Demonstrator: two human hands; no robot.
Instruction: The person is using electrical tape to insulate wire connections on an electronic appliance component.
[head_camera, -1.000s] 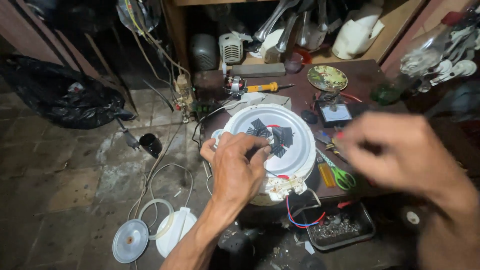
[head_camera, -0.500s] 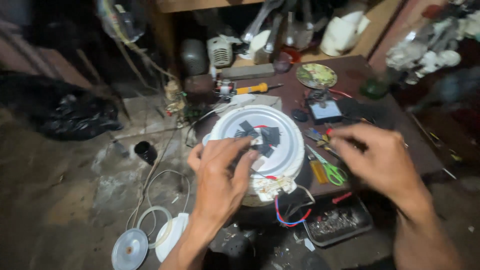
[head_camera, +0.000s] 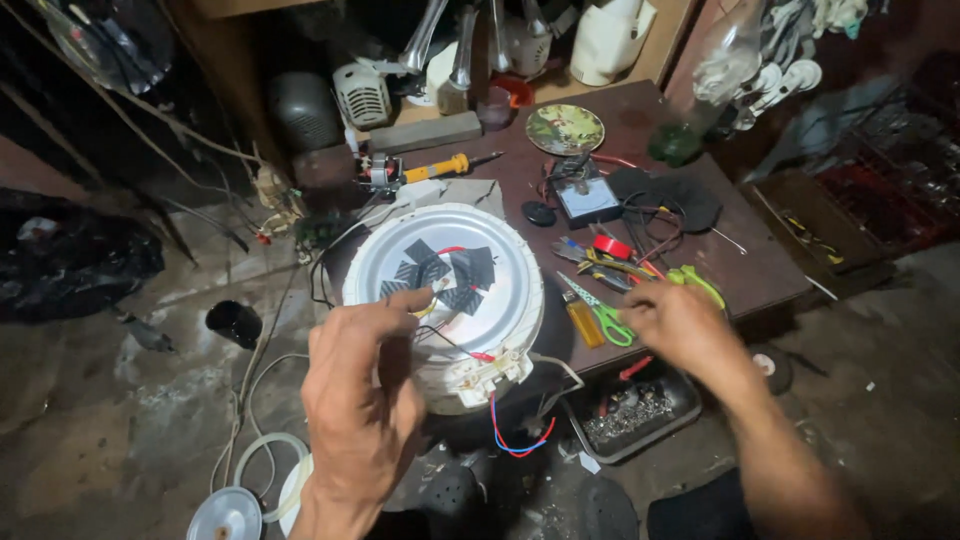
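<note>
1. The white round cooker base (head_camera: 445, 300) lies upturned on the near-left part of the dark table (head_camera: 760, 270), its underside facing up. Black tape patches (head_camera: 440, 270) sit at its middle, and red, blue and black wires (head_camera: 515, 430) hang from its near edge.
2. The left hand (head_camera: 365, 400) rests on the near-left rim of the base. Its fingertips (head_camera: 420, 300) are pinched shut on a thin wire end (head_camera: 436, 290) beside the tape patches.
3. The right hand (head_camera: 685, 325) hovers over the table just right of the base, fingers curled. Whether it holds anything I cannot tell; its palm is turned away.
4. Just beside that hand lie green-handled scissors (head_camera: 610, 315), an orange lighter (head_camera: 580, 320), pliers (head_camera: 600, 265) and a red tape roll (head_camera: 612, 246).
5. Farther back are a small meter (head_camera: 588, 200), a yellow-handled screwdriver (head_camera: 445, 166), a round printed dish (head_camera: 565, 128) and a green glass bottle (head_camera: 690, 120).
6. Below the table edge sits a tray of small metal parts (head_camera: 635, 415).
7. Risks, as I judge them: the base overhangs the table edge, so a hard tug on the wire could tip it to the floor. The thin wire could snap or pull from its joint. Reaching among the crowded tools without looking could nick a finger on the scissors or knock the lighter off.
</note>
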